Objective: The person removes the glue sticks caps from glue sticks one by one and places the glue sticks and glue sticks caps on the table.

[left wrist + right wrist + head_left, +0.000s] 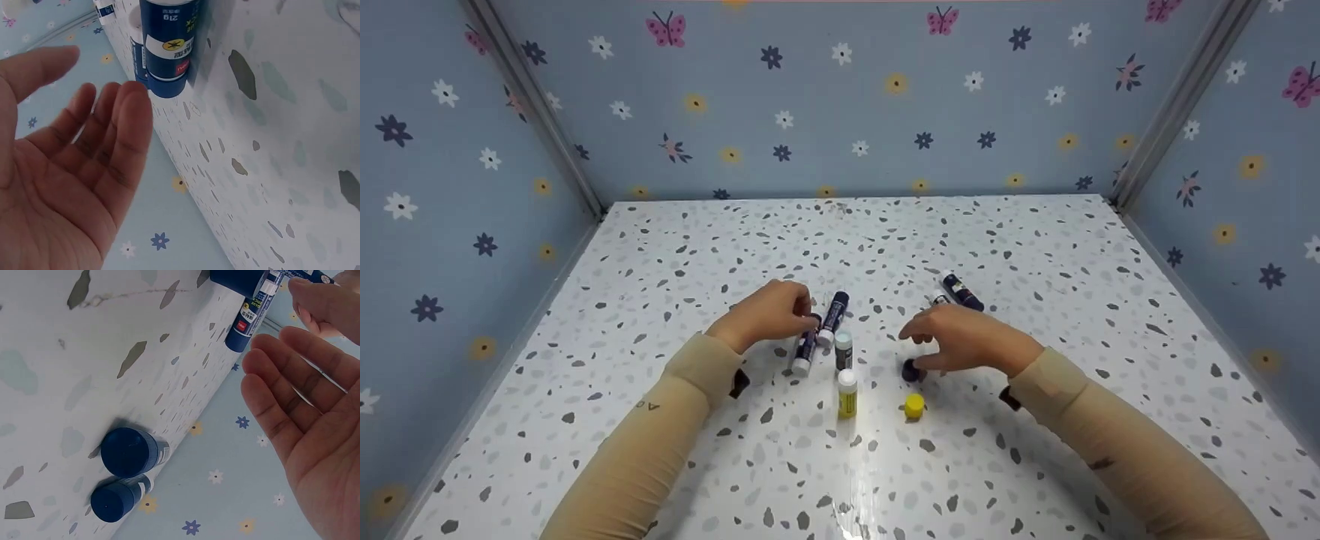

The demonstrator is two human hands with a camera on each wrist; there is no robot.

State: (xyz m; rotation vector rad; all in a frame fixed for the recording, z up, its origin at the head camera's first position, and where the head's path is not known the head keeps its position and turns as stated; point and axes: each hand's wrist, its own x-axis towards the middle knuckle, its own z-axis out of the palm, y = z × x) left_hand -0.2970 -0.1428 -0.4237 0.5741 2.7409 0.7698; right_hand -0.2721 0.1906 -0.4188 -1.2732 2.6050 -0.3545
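Note:
My left hand (769, 315) has loosely bent fingers over a dark blue glue stick (805, 351); in the left wrist view the fingertips are beside a blue glue stick (169, 42), palm empty. A second dark stick (835, 315) lies alongside. Between the hands are a grey-capped stick (844, 351) and a yellow stick with a white end (847, 397). My right hand (967, 337) is spread, thumb by a dark cap (911, 370); whether they touch I cannot tell. The right wrist view shows its palm (332, 455) empty. A yellow cap (914, 406) is just in front.
Behind my right hand lie a dark blue glue stick (962, 291) and another (940, 299), partly hidden by the hand. The speckled white table (840, 240) is bordered by blue patterned panels (840, 90) at the back and both sides.

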